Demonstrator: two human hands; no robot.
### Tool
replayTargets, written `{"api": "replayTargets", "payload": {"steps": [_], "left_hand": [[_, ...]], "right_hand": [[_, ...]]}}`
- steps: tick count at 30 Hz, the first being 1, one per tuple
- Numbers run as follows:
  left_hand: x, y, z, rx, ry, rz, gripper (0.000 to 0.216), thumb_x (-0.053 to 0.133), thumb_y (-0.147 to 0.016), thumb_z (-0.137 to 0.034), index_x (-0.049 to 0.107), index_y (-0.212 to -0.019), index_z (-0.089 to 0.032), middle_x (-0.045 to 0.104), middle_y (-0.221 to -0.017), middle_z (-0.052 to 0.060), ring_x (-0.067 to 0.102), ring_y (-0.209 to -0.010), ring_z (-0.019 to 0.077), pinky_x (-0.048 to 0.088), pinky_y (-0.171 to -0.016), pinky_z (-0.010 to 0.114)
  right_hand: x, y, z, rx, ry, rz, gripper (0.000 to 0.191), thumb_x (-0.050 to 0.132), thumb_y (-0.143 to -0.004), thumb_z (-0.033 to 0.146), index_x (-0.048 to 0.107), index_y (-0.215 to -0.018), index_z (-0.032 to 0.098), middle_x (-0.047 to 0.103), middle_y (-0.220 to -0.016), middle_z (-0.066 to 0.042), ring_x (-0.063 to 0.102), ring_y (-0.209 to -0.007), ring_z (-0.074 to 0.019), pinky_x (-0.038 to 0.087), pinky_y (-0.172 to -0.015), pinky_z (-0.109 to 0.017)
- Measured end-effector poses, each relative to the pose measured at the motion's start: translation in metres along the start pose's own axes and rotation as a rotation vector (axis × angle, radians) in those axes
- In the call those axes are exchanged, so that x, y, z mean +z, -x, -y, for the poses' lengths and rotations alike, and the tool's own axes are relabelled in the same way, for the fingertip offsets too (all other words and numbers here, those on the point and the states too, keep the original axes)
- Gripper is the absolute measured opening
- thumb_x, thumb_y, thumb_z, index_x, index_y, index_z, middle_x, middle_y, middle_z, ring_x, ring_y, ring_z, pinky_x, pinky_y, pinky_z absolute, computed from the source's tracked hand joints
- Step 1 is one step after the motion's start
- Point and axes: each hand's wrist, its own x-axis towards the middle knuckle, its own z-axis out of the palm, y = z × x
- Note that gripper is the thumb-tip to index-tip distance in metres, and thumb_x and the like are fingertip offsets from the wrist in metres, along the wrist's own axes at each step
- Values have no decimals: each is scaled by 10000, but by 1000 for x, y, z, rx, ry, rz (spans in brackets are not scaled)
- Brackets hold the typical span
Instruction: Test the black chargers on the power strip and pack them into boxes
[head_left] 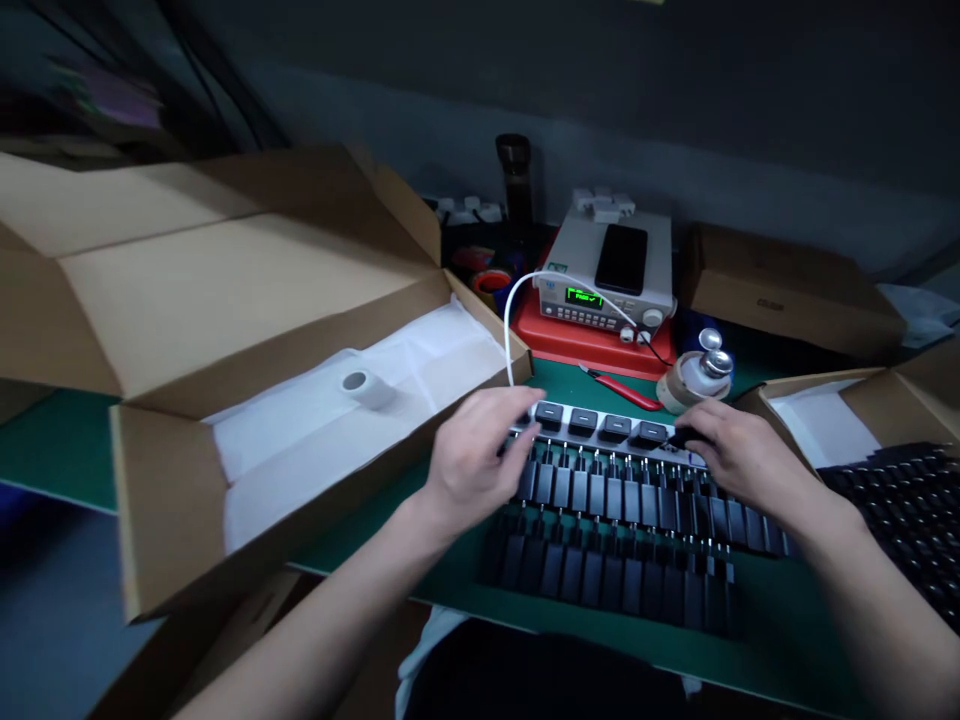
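A white power strip (569, 427) lies across the green bench with several black power adapters (583, 422) plugged into it in a row. My left hand (484, 445) is at its left end, with thumb and fingers closed around the adapter there, mostly hidden by the fingers. At the strip's other end, my right hand (731, 445) pinches another black power adapter (685, 437). Just in front of the strip, two rows of black adapters lie side by side, an upper row (596, 493) and a lower row (592, 575), their metal pins pointing away from me.
An open cardboard box (169, 520) with white lining and a white roll (366, 387) stands left. Behind the strip are a tester (559, 300) with a lit green display, red-handled cutters (630, 393) and a pump bottle (705, 375). More adapters (900, 500) fill the right side.
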Motion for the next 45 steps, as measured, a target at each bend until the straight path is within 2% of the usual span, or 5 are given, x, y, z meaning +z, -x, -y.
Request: {"api": "replayTargets", "payload": {"steps": [12,19,24,31,45], "left_hand": [[18,26,59,-345,102,256,484,612,-922,-140,519,-1397,-165,657,-1378,109,632,-1275,241,504,-1127,437],[18,26,59,-331,111,240,486,607,-922,-126,521,-1398,-169,679,-1349,106,663,-1233,229,526,-1099,404],[22,27,63,-312,134,233,544,582,-898,-80,499,-1419,-213,702,-1299,86,684,-1189,227,567,-1036,396],[20,28,63,-296,92,260,517,590,-919,-108,485,-1423,-160,678,-1332,131,678,-1197,249,562,-1047,405],[-7,10,59,-236,302,247,223,596,-863,-67,603,-1050,-189,658,-1075,61,644,-1021,189,553,-923,340]], "right_hand": [[32,6,-6,-97,96,-25,454,525,-958,245,521,-1402,151,677,-1229,-160,679,-1087,-310,600,-877,-467],[13,-76,86,-184,-284,-278,299,604,-982,313,599,-1261,204,681,-1186,-108,684,-996,-216,573,-884,-377],[32,-145,140,-169,-359,-107,59,662,-888,165,637,-847,199,666,-830,-23,623,-763,-173,504,-723,-311],[13,-127,114,19,-783,-157,145,666,-914,349,677,-948,209,724,-865,-24,684,-779,-188,537,-719,-318],[31,-113,105,-160,-352,-92,103,582,-955,264,628,-867,237,672,-824,-6,621,-744,-185,467,-687,-318]]}}
